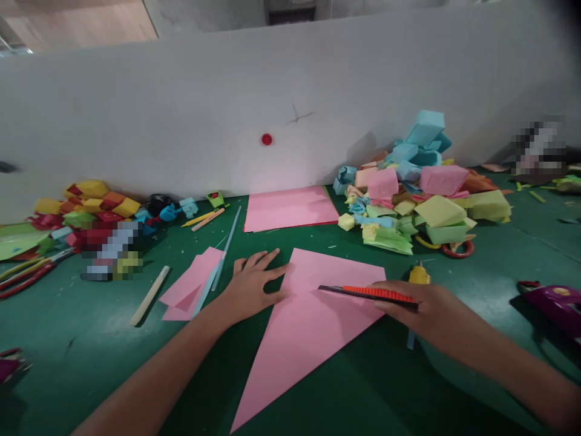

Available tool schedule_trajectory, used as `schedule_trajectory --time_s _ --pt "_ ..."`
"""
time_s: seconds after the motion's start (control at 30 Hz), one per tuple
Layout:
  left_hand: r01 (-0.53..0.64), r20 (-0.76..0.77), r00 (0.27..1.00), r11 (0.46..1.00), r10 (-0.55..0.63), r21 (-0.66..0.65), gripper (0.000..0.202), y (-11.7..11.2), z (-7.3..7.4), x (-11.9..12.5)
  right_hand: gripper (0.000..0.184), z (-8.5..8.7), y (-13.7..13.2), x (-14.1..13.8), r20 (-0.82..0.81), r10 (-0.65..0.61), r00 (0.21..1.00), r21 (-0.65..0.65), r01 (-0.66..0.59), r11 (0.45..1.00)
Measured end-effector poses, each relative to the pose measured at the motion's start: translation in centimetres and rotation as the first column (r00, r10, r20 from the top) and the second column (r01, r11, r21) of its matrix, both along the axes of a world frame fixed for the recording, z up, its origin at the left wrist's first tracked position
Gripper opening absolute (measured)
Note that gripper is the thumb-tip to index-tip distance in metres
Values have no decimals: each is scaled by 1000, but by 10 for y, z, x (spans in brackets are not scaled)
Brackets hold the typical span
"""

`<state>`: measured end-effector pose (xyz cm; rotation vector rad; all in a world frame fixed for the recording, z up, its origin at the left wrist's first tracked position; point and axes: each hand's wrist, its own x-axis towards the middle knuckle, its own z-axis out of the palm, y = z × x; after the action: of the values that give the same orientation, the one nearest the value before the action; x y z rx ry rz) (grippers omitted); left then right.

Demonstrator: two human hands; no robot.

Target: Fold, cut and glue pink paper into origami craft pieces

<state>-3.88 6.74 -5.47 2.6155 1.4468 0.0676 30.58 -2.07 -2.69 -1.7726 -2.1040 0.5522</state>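
A large pink sheet of paper, folded to a roughly triangular shape, lies on the green table in front of me. At its upper left edge rests my left hand, fingers spread, with the fingertips touching the paper. My right hand grips a black box cutter with a ribbed orange-red side. The cutter's tip points left over the middle of the paper. Just behind my right hand, a yellow tool is partly covered.
More pink sheets lie by the white wall. Folded paper boxes are heaped at right, colourful paper shapes at left. Also left are pink paper pieces, a pale stick and scissors. A purple object sits far right.
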Motion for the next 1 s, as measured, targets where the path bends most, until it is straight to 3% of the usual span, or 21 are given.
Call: schedule_trajectory --time_s 0.17,1.0 --pt "-4 0 1000 1000 4 -9 56 -1 1 1 36 2 1 3 -9 11 1000 -99 -12 995" --pt "-2 -8 1000 1000 2 4 57 1 0 0 36 -1 -3 17 -44 0 999 -137 -6 991"
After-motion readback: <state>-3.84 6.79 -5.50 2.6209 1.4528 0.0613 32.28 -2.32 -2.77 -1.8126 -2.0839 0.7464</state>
